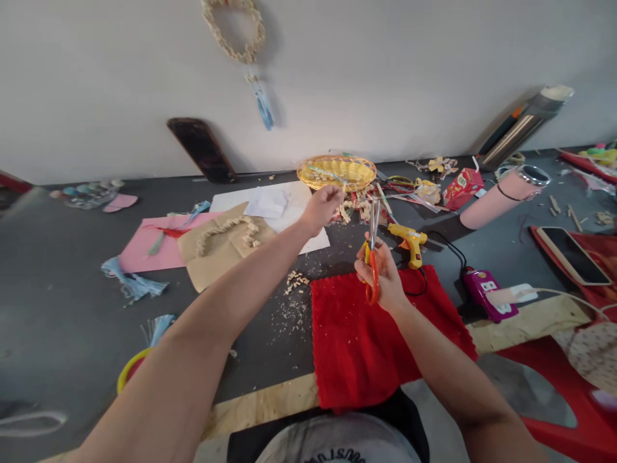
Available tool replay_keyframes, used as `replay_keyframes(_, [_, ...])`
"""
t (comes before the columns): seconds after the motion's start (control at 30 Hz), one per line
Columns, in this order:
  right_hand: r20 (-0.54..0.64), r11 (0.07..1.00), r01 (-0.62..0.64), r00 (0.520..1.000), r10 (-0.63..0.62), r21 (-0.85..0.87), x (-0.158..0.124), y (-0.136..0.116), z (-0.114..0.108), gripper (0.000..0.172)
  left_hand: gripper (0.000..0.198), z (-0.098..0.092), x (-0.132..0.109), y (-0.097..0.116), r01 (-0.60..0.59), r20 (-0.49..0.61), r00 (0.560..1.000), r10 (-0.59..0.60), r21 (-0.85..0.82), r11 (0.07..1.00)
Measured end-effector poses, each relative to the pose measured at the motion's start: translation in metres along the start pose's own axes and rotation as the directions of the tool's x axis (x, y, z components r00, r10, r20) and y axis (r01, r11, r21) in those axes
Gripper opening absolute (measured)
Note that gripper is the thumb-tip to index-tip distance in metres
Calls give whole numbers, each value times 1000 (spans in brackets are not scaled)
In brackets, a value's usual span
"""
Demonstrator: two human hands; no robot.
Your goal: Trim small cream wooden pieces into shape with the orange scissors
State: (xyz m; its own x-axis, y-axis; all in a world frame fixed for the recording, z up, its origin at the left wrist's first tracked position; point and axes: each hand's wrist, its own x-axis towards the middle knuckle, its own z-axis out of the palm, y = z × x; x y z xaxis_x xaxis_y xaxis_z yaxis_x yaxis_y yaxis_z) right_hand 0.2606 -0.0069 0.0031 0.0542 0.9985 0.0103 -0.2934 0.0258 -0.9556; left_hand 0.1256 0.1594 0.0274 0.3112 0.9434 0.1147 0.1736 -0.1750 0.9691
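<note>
My right hand [380, 270] is closed round orange-handled scissors [373, 270], whose metal blades point up and away, above a red cloth [361, 341]. My left hand [324, 207] reaches out over the scrap pile in front of a yellow wicker basket [337, 171]. Its fingers are pinched together, and what they hold, if anything, is too small to make out. Beside my right hand lies a yellow glue gun [409, 243]. Small cut pieces [295, 281] and fine crumbs lie on the dark table left of the red cloth.
Brown paper [212, 257] with a beige braided strand, pink paper [149, 241] and blue tassels [132, 280] lie left. At right are a pink bottle [496, 202], red drink carton [461, 188], purple power block [486, 294] and phone [573, 255]. Another phone [202, 149] leans against the wall.
</note>
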Motion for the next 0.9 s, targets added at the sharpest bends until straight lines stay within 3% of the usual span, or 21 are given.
replay_keyframes(0.07, [32, 1000, 1, 999, -1, 8, -1, 1, -2, 56, 18, -11, -13, 8, 149, 101, 988, -119, -385, 911])
replay_keyframes(0.17, [103, 1000, 6, 995, -9, 24, -3, 4, -4, 55, 17, -30, -44, 17, 266, 225, 961, -158, -618, 739])
replay_keyframes(0.33, [211, 997, 65, 976, -53, -50, -10, 7, -1, 58, 36, -54, -102, 22, 366, 282, 930, -234, -667, 649])
replay_keyframes(0.5, [273, 961, 59, 962, 17, -269, -19, -7, 8, 56, 17, -66, -148, 20, 343, 238, 939, -247, -655, 673])
replay_keyframes(0.6, [340, 872, 111, 938, 67, -478, -20, -20, 17, 61, 21, -68, -164, 15, 347, 250, 938, -242, -642, 684])
replay_keyframes(0.73, [374, 775, 179, 924, 79, -606, -12, -26, 32, 57, 26, -69, -173, 3, 327, 227, 945, -236, -649, 687])
replay_keyframes(0.9, [401, 527, 391, 910, -102, -754, -6, -5, 38, 62, 26, -68, -177, -12, 326, 213, 945, -247, -659, 678])
